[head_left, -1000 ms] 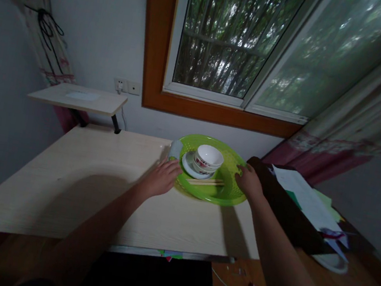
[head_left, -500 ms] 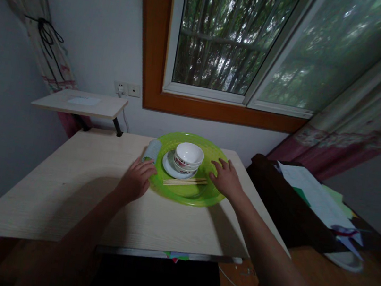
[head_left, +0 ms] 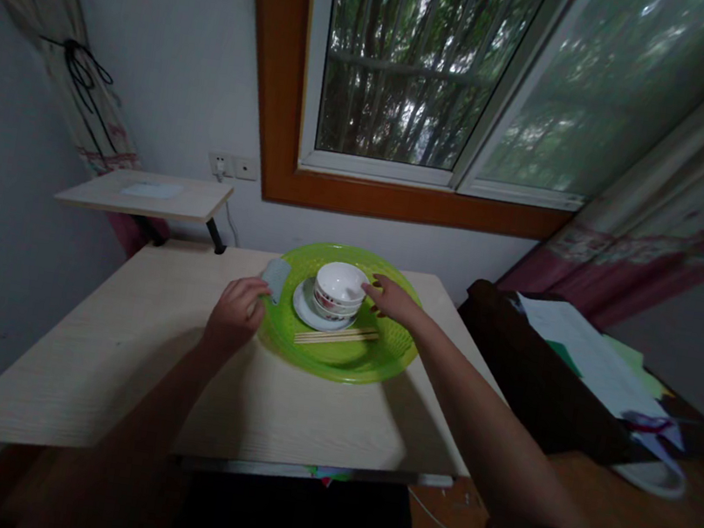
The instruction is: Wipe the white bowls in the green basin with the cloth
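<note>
Hand, right: ours, half open, fingertips at the right rim of the stacked bowls; firm contact we cannot confirm. Hand, left: ours, fingers curled at the grey cloth by the basket's left rim; pinching or merely touching, we cannot tell. Bowls: floral, upright, nested presumably to save room, set on a white plate. Chopsticks: bundled before the plate. Basket: green, on our counter, likely keeping the set together.
</note>
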The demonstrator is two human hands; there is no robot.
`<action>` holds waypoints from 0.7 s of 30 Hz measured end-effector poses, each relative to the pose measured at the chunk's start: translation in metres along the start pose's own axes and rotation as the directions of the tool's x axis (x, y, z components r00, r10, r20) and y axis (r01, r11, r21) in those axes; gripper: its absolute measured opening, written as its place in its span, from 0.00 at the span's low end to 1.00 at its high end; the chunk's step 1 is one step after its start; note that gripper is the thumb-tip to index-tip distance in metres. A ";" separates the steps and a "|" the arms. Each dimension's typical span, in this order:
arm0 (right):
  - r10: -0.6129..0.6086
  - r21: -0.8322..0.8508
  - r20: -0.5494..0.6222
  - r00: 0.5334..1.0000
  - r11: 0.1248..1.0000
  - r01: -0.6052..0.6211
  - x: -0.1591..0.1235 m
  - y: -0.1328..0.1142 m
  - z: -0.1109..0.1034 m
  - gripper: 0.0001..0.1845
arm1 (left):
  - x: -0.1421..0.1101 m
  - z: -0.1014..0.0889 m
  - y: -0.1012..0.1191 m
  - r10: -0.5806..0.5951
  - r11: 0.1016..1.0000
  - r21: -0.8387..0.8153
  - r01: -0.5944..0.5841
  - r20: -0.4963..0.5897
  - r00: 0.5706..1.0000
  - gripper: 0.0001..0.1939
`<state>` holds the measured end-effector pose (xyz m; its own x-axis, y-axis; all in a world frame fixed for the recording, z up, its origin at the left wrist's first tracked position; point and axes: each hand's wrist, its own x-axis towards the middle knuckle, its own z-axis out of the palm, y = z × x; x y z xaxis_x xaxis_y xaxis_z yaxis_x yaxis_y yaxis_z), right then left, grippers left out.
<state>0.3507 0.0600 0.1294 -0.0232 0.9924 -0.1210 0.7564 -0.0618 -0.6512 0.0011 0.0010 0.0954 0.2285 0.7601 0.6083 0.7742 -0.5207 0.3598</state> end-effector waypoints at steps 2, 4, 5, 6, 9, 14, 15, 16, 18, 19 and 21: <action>0.072 0.051 0.077 0.994 0.996 -0.076 0.009 -0.008 0.000 0.33 | 0.013 0.006 -0.007 -0.058 0.998 0.033 0.059 -0.028 0.998 0.17; 0.094 0.111 0.153 0.984 0.988 -0.112 0.016 -0.014 0.002 0.28 | 0.024 0.015 -0.015 -0.110 0.993 0.047 0.109 0.014 0.994 0.23; 0.095 0.152 0.183 0.979 0.981 -0.123 0.019 -0.016 0.003 0.25 | 0.029 0.020 -0.019 -0.136 0.990 0.044 0.133 0.051 0.989 0.26; 0.090 0.195 0.209 0.974 0.972 -0.131 0.021 -0.018 0.005 0.23 | 0.033 0.025 -0.022 -0.153 0.988 0.039 0.150 0.092 0.984 0.28; 0.088 0.284 0.250 0.964 0.945 -0.159 0.025 -0.019 0.010 0.21 | 0.043 0.036 -0.026 -0.178 0.984 0.050 0.172 0.182 0.967 0.30; 0.110 0.285 0.227 0.968 0.942 -0.174 0.029 -0.012 0.018 0.17 | 0.059 0.034 -0.006 -0.146 0.976 0.195 0.097 0.257 0.955 0.25; 0.107 0.277 0.210 0.972 0.947 -0.164 0.030 -0.010 0.019 0.17 | 0.064 0.032 0.001 -0.109 0.972 0.231 0.050 0.250 0.962 0.23; 0.102 0.265 0.191 0.976 0.952 -0.152 0.030 -0.009 0.020 0.18 | 0.069 0.031 0.009 -0.059 0.968 0.252 -0.007 0.253 0.966 0.22; 0.091 0.216 0.149 0.985 0.969 -0.122 0.032 -0.008 0.021 0.18 | 0.080 0.034 0.024 -0.003 0.965 0.254 -0.069 0.276 0.961 0.19; 0.085 0.179 0.123 0.989 0.978 -0.106 0.033 -0.008 0.022 0.18 | 0.086 0.038 0.030 -0.004 0.970 0.234 -0.070 0.303 0.953 0.19; 0.060 0.078 0.051 0.997 0.995 -0.064 0.034 -0.009 0.021 0.18 | 0.095 0.051 0.039 -0.032 0.980 0.193 -0.040 0.355 0.934 0.18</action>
<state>0.3296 0.0924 0.1153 -0.0107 0.9801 -0.1982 0.7033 -0.1335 -0.6982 0.0831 0.0726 0.1314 0.3985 0.8646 0.3060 0.8640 -0.4658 0.1913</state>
